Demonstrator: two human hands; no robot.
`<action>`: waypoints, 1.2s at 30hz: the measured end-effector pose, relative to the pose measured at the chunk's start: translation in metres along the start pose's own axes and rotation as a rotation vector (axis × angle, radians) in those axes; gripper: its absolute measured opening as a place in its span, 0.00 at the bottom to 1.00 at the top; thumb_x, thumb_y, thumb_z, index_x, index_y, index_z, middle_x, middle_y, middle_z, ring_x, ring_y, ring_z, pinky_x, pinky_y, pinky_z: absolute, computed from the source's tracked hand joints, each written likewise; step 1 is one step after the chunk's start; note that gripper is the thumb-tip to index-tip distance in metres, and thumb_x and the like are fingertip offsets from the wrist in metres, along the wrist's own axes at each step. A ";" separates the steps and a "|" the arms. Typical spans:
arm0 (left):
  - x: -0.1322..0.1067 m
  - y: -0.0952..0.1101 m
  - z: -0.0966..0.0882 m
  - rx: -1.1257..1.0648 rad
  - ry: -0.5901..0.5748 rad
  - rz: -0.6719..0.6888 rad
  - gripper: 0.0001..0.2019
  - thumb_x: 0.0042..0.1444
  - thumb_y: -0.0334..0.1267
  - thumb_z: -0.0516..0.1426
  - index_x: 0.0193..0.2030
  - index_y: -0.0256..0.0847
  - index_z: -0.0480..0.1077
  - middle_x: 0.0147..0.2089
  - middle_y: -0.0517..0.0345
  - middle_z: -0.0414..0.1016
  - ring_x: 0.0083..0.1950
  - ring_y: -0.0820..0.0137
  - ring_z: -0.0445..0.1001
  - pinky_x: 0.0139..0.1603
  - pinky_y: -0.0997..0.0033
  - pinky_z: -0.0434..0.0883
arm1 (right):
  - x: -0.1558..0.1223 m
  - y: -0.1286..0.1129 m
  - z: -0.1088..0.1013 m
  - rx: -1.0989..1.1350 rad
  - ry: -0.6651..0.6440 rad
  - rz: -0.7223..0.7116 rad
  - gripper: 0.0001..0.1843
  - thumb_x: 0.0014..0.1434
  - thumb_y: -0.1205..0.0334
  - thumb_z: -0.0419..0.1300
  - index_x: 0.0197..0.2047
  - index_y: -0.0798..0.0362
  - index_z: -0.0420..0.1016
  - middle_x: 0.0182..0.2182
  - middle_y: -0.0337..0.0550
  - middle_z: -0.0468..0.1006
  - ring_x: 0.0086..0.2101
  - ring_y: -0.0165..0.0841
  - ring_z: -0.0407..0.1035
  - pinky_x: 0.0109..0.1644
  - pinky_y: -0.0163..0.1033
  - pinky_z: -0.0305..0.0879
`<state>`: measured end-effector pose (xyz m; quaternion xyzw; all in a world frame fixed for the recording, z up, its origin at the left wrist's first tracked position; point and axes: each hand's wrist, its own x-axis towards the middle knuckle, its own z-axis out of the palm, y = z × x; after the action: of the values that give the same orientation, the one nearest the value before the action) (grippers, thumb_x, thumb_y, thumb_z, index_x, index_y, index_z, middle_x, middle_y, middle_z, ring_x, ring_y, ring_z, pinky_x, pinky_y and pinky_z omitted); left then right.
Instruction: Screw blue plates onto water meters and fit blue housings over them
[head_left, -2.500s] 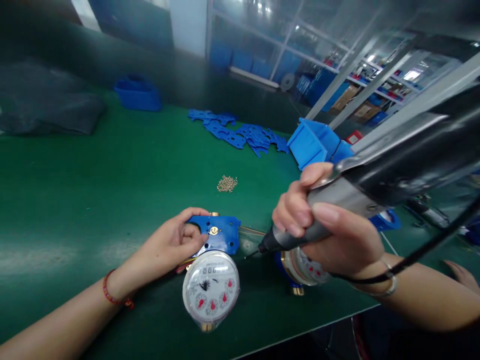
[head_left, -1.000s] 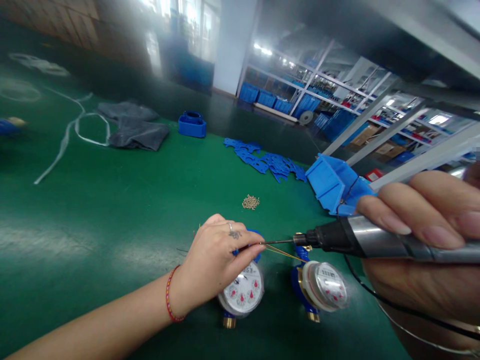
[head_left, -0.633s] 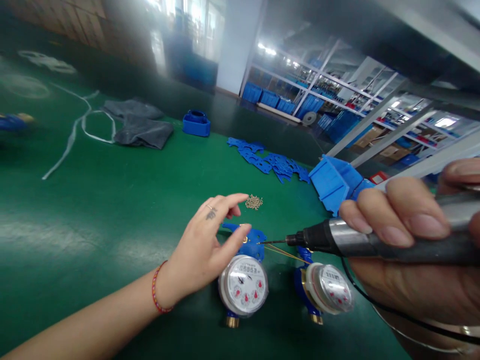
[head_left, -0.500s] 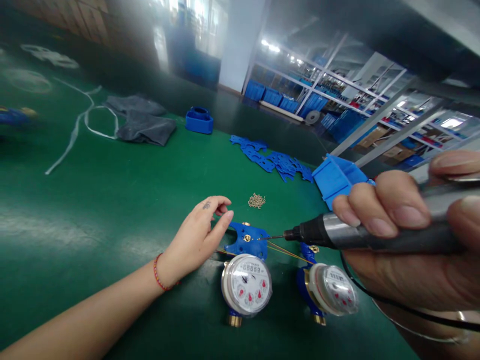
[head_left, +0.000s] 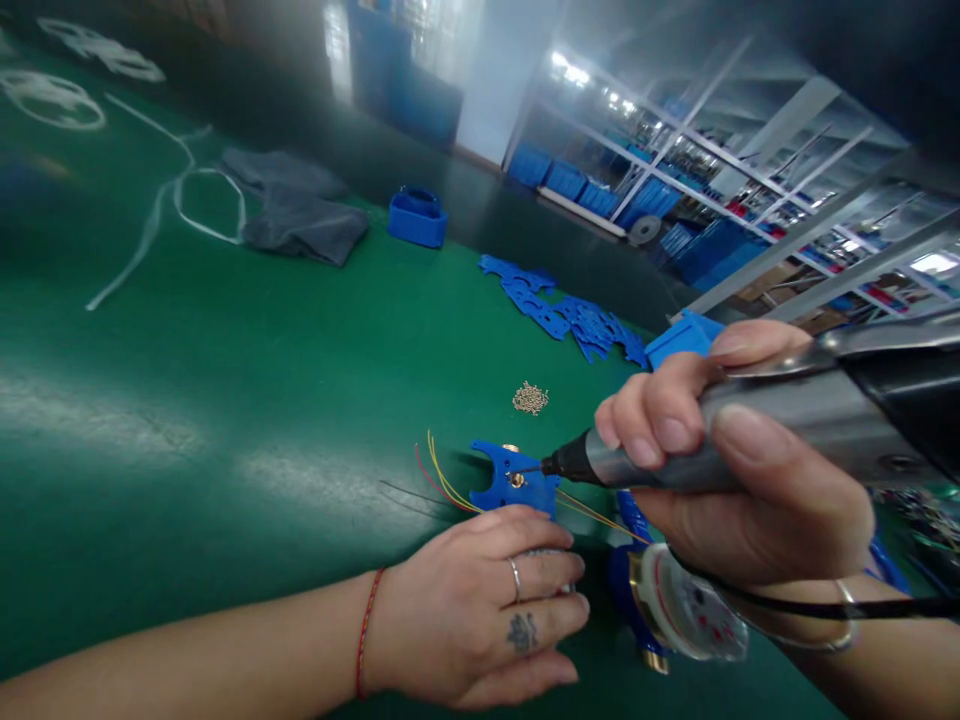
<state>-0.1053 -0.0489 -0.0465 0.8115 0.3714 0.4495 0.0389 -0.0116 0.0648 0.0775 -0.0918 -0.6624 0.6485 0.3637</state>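
Note:
My right hand point(head_left: 750, 515) grips a grey electric screwdriver point(head_left: 847, 405) with a black nose. Its thin bit reaches the blue plate point(head_left: 538, 492), close to the brass fitting showing there; whether it sits in a screw I cannot tell. Below the plate, my left hand point(head_left: 472, 600) lies over a water meter, fingers curled across its clear cover point(head_left: 564, 568), hiding most of the dial. Thin yellow, red and dark wires point(head_left: 442, 478) stick out to the left of the plate. A second water meter point(head_left: 690, 605) lies tilted on the right, partly behind my right hand.
A small pile of brass screws point(head_left: 530, 398) lies beyond the plate on the green tabletop point(head_left: 315, 370). Farther back are flat blue plates point(head_left: 577, 318), a blue holder point(head_left: 417, 220), a grey cloth point(head_left: 307, 225) and white straps point(head_left: 154, 235). A blue bin point(head_left: 679, 340) stands behind the screwdriver.
My left hand has moved from the plate's left edge down onto the water meter, covering its dial. The screwdriver has shifted left, its bit now farther over the plate.

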 end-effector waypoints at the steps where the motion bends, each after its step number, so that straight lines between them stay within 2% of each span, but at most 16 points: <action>1: -0.001 -0.002 0.001 -0.021 0.016 0.003 0.14 0.63 0.40 0.53 0.50 0.32 0.68 0.49 0.47 0.74 0.54 0.61 0.68 0.59 0.59 0.67 | 0.000 0.001 0.000 0.001 0.006 0.000 0.14 0.49 0.62 0.70 0.36 0.45 0.68 0.20 0.33 0.67 0.20 0.28 0.62 0.25 0.38 0.61; 5: -0.003 -0.005 0.005 -0.073 0.061 0.026 0.15 0.61 0.42 0.56 0.47 0.31 0.69 0.47 0.46 0.75 0.53 0.62 0.69 0.58 0.62 0.69 | 0.000 0.007 -0.001 0.010 -0.006 -0.008 0.13 0.51 0.62 0.69 0.36 0.45 0.68 0.20 0.33 0.66 0.21 0.29 0.62 0.25 0.38 0.60; 11: -0.002 -0.008 0.007 -0.074 0.142 0.063 0.13 0.60 0.39 0.57 0.45 0.29 0.70 0.45 0.45 0.77 0.52 0.61 0.70 0.57 0.62 0.70 | 0.000 0.009 -0.001 0.027 -0.019 -0.016 0.12 0.51 0.63 0.68 0.36 0.46 0.70 0.20 0.34 0.67 0.21 0.29 0.63 0.25 0.38 0.61; 22: -0.002 -0.006 0.010 -0.048 0.156 0.070 0.11 0.60 0.36 0.57 0.44 0.29 0.71 0.44 0.46 0.77 0.52 0.60 0.71 0.58 0.62 0.69 | 0.001 0.007 0.003 -0.001 -0.022 -0.004 0.12 0.51 0.63 0.69 0.36 0.47 0.70 0.20 0.34 0.68 0.21 0.28 0.64 0.26 0.38 0.61; 29: -0.003 -0.009 0.012 -0.033 0.182 0.100 0.12 0.61 0.37 0.55 0.43 0.28 0.71 0.43 0.47 0.77 0.50 0.61 0.72 0.57 0.63 0.70 | 0.002 0.010 -0.002 -0.030 -0.113 -0.047 0.11 0.54 0.64 0.67 0.38 0.49 0.69 0.22 0.33 0.69 0.22 0.28 0.65 0.27 0.37 0.64; 36: -0.004 -0.008 0.012 -0.014 0.196 0.098 0.11 0.61 0.37 0.56 0.43 0.28 0.71 0.45 0.47 0.77 0.52 0.61 0.71 0.58 0.62 0.69 | 0.006 0.015 0.004 -0.006 -0.089 -0.049 0.12 0.53 0.64 0.67 0.39 0.47 0.70 0.21 0.33 0.68 0.21 0.27 0.64 0.26 0.35 0.64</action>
<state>-0.1019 -0.0421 -0.0601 0.7806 0.3301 0.5306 -0.0139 -0.0239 0.0675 0.0665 -0.0477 -0.6821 0.6408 0.3491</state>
